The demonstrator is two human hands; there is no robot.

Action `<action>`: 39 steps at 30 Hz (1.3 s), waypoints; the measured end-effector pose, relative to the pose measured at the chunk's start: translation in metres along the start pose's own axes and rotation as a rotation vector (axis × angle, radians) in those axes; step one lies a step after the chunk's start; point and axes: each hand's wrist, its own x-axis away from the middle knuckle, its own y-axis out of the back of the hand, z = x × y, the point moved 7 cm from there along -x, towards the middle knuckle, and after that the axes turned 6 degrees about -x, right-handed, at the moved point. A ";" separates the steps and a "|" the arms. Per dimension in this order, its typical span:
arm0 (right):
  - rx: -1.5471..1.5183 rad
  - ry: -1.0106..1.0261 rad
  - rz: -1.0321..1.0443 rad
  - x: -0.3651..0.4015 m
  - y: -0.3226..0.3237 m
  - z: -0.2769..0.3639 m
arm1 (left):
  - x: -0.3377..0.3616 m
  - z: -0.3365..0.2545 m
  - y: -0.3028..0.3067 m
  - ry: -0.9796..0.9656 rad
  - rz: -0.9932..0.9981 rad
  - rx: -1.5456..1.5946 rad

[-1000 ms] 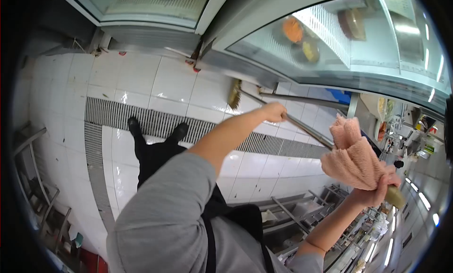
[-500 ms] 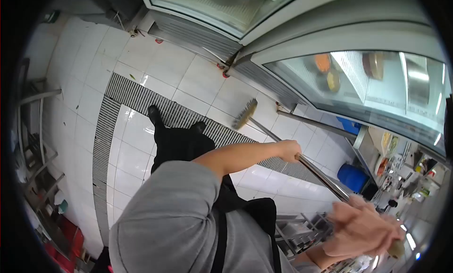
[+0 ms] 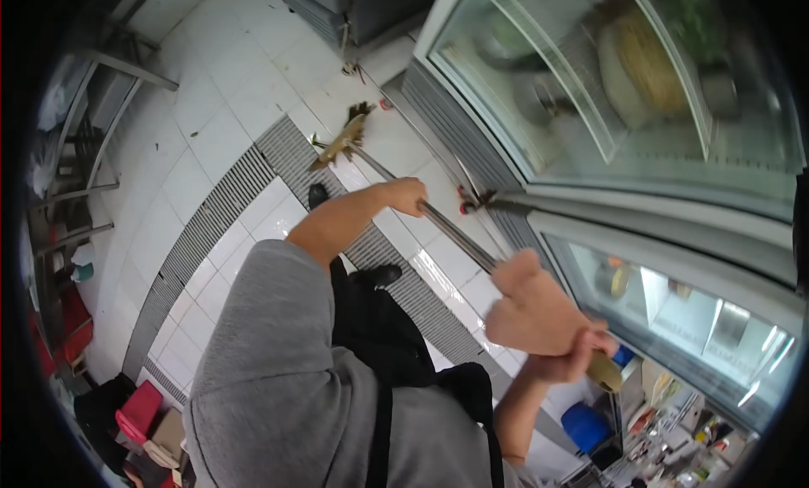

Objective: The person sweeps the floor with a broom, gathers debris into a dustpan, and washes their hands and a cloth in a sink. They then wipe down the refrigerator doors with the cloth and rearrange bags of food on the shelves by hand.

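Observation:
A long-handled broom [image 3: 459, 236] slants across the view, its worn, dark-bristled head [image 3: 341, 142] on the tiles by the drain grating. My left hand [image 3: 404, 196] is closed round the lower part of the metal handle. Higher up, near the handle's yellowish end, my right hand [image 3: 566, 360] grips it along with a pinkish-brown cloth [image 3: 535, 307]. The cloth drapes over the handle and hides part of it and some of my right fingers. A bit of green debris [image 3: 317, 141] lies beside the broom head.
Glass-door refrigerators [image 3: 527, 187] line the right side. A drain grating [image 3: 206, 214] bends across the white tile floor [image 3: 253, 67]. Metal racks [image 3: 131, 71] stand at left, with a red chair [image 3: 139, 410] below. A blue bin [image 3: 586, 426] is at lower right.
My view has turned toward the left, bringing more refrigerator into sight. The broom head has swept along the floor to the drain's corner. Both hands keep hold, and my feet have shifted.

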 end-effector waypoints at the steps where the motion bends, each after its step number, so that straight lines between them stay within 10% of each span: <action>1: -0.014 -0.001 0.017 0.005 -0.022 -0.015 | 0.022 0.029 0.018 0.029 0.024 -0.004; 6: -0.165 -0.067 0.289 -0.008 -0.128 -0.019 | 0.075 0.078 0.101 0.131 -0.002 -0.026; 8: 0.023 -0.071 0.084 -0.033 -0.127 0.026 | 0.071 0.037 0.127 0.049 -0.255 -0.007; 9: 0.047 0.126 -0.377 -0.053 -0.096 0.062 | 0.064 0.012 0.134 0.032 -0.296 0.042; 15: 0.012 0.126 0.509 -0.060 -0.239 0.080 | 0.022 -0.104 0.160 -0.259 -0.156 0.378; 19: -0.044 0.035 0.782 -0.059 -0.290 0.062 | 0.012 -0.024 0.137 -0.231 -0.141 0.419; 23: 0.275 0.196 0.177 -0.034 -0.316 0.016 | 0.068 0.075 0.165 -0.062 -0.147 0.252; 27: 0.074 -0.011 0.352 -0.006 -0.329 -0.055 | 0.143 0.180 0.193 0.104 -0.170 0.084; 31: -0.176 -0.086 0.556 -0.004 -0.351 -0.057 | 0.183 0.191 0.230 0.204 -0.064 0.068; 33: -0.273 -0.043 0.310 -0.026 -0.316 -0.019 | 0.176 0.147 0.254 0.103 -0.260 -0.026; 35: 1.129 1.333 0.356 -0.015 -0.377 0.048 | 0.153 0.095 0.279 0.105 -0.283 0.047; 39: 0.144 0.208 0.640 -0.057 -0.388 0.036 | 0.112 0.044 0.304 0.017 -0.425 0.212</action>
